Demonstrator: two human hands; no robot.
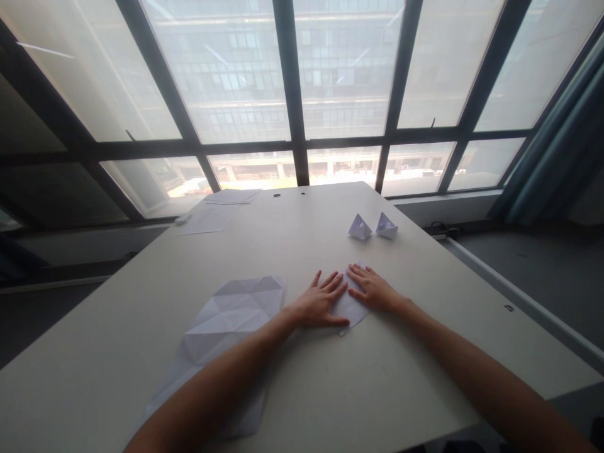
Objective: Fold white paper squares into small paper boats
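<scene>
My two hands hide much of the folded paper (pixel 353 309) lying flat on the table (pixel 292 251) beneath them, so I can't make out its whole outline; a pointed corner shows at about six o'clock. With that piece as the dial's centre and the window (pixel 344 69) at twelve, my left hand (pixel 325 301) comes in from nine, fingers fanned wide and thumb well apart, tips on the paper. My right hand (pixel 372 288) lies over its two o'clock side, palm down, fingers slightly parted, thumb spread away; neither hand grips anything. How hard they press I can't tell.

My left forearm crosses the creased paper (pixel 240 308) at nine o'clock, covering part of it, and I can't tell whether it is one sheet or several. Both forearms run out of view below.

The creased paper is white and thin, its surface broken into triangular facets. Between twelve and one stand two folded paper shapes (pixel 360 228), peaked, sharp-edged and just beside each other. Flat, smooth sheets (pixel 207 217) overlap at ten. The tabletop is pale and smooth; at two, a bluish curtain (pixel 557 138) hangs in soft folds. Glare washes out the building beyond the glass.
</scene>
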